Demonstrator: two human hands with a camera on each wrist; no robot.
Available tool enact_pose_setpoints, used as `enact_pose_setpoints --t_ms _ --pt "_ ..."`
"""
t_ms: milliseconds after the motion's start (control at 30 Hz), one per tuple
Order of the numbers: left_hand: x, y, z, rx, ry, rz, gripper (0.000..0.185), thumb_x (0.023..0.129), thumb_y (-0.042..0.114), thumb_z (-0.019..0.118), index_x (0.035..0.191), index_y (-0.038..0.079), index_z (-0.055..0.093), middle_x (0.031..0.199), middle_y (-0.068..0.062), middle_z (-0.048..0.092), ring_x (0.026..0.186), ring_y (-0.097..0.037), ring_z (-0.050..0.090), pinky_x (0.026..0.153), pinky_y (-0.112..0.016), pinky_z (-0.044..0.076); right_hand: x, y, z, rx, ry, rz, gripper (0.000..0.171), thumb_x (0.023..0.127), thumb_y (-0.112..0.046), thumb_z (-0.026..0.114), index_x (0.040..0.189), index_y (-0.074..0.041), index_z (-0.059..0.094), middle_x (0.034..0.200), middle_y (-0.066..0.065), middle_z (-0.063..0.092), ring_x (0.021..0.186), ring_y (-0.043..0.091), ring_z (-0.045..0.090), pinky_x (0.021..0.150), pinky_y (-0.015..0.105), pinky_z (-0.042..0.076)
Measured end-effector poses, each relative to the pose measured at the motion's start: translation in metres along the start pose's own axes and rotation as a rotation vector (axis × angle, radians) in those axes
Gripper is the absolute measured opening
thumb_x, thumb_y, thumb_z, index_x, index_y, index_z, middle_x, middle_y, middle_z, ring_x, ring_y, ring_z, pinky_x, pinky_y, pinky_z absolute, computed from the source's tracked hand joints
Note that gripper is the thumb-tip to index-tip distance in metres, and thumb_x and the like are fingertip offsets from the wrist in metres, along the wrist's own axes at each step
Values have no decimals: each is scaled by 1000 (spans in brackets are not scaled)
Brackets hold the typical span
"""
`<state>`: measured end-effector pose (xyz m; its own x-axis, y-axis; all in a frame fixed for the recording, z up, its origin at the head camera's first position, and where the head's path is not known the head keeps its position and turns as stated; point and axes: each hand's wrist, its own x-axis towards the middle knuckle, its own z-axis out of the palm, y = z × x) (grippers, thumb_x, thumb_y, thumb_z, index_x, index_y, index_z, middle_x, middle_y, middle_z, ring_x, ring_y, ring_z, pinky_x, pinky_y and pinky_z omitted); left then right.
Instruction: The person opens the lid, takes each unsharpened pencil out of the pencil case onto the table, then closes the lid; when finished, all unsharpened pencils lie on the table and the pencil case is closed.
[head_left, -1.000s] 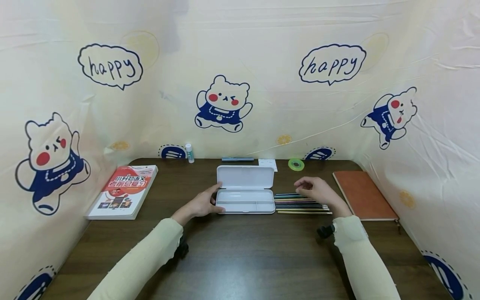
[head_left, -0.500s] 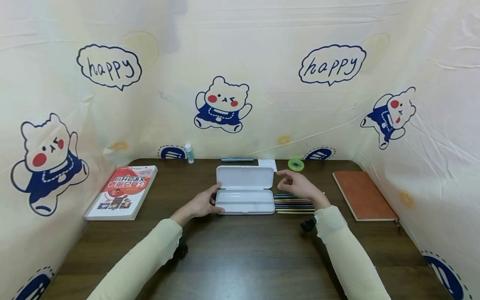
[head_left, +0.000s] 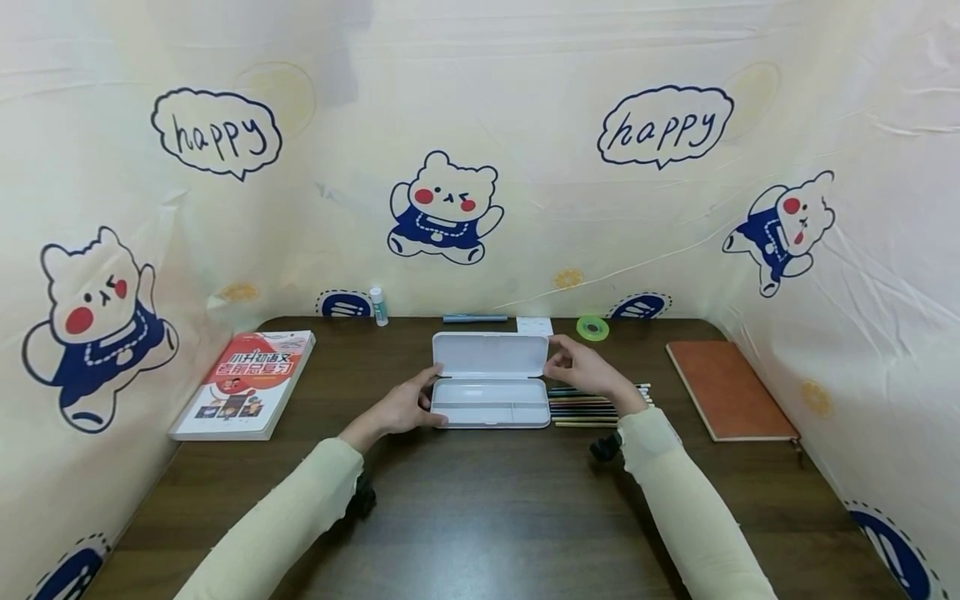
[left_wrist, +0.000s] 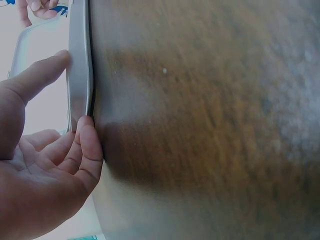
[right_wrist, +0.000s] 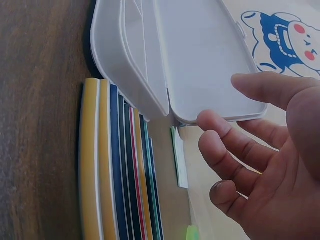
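A white pencil case (head_left: pixel 474 414) lies open on the table, its lid (head_left: pixel 490 355) raised at the back; its divided tray holds nothing. My left hand (head_left: pixel 402 405) holds the case's left end, thumb (left_wrist: pixel 47 70) over the rim and fingers at the end wall. At the lid's right edge, my right hand (head_left: pixel 585 369) has its thumb (right_wrist: pixel 260 87) on the inner side and index finger partly hidden behind it. Several pencils (head_left: pixel 588 409) lie side by side right of the case, under the right wrist. Yellow and dark ones (right_wrist: pixel 91 160) show close up in the right wrist view.
A thick book (head_left: pixel 243 385) lies at left, a brown notebook (head_left: pixel 729 390) at right. Along the back edge are a glue stick (head_left: pixel 378 307), a blue pen-like stick (head_left: pixel 475 318), white paper (head_left: pixel 534 326) and a green tape roll (head_left: pixel 592 328). A printed curtain surrounds the table.
My right hand has moved left from above the pencils to the lid's right edge. The left hand keeps its hold on the case, which has stayed in place.
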<state>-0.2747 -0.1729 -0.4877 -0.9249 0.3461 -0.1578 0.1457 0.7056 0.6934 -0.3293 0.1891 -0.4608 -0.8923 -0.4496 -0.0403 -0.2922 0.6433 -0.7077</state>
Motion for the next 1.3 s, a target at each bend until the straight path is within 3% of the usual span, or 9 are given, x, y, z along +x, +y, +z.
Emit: enact_pose_setpoints --t_ms 167,367,500,700,767,967,1133,1300 --pt "-1 0 0 -35 25 1 95 80 25 85 155 11 28 148 -17 51 92 -18 56 76 -29 44 -3 -1 0 34 -8 4 56 100 -27 61 149 -10 39 110 8 69 95 22 66 82 35 52" --pt "0 0 2 -102 39 -53 93 79 22 86 147 10 25 151 -17 49 96 -20 56 78 -28 44 -8 -3 0 71 -23 9 47 104 -30 53 144 -10 43 113 18 68 96 33 67 78 37 52" --pt "0 -1 3 -124 44 -62 98 77 20 87 148 9 19 151 -18 48 95 -21 57 75 -27 45 -10 -4 0 68 -22 13 41 106 -38 46 138 -12 47 116 17 68 96 34 65 78 38 50" --pt "-1 1 1 -159 50 -64 102 77 15 87 149 17 16 150 -21 48 92 -22 61 72 -29 47 -16 -4 0 91 -48 7 40 108 -44 35 126 -13 54 112 14 65 96 33 62 87 51 50" --pt "-1 1 0 -151 43 -56 100 77 16 87 149 17 17 150 -22 47 93 -21 62 72 -29 48 -18 -4 1 76 -65 9 41 108 -45 32 124 -14 55 112 14 64 96 31 60 87 48 50" --pt "-3 -1 -2 -126 22 -60 84 82 38 82 144 18 28 142 -17 52 95 -20 59 77 -30 46 -26 -7 5 -7 -107 0 34 106 -47 39 118 -20 57 113 10 63 96 24 60 80 34 49" --pt "-6 1 -5 -146 -3 -108 85 83 64 70 144 19 32 142 -14 48 107 -24 56 83 -33 49 -31 -7 11 -63 -126 -47 26 103 -41 53 117 -20 58 112 5 66 100 20 61 87 38 51" --pt "-7 4 -6 -116 -10 -122 89 86 66 65 153 17 33 150 -17 45 126 -30 53 99 -46 49 -33 -6 17 -124 -125 -47 38 98 -42 60 128 -20 59 123 6 64 108 21 59 92 42 50"
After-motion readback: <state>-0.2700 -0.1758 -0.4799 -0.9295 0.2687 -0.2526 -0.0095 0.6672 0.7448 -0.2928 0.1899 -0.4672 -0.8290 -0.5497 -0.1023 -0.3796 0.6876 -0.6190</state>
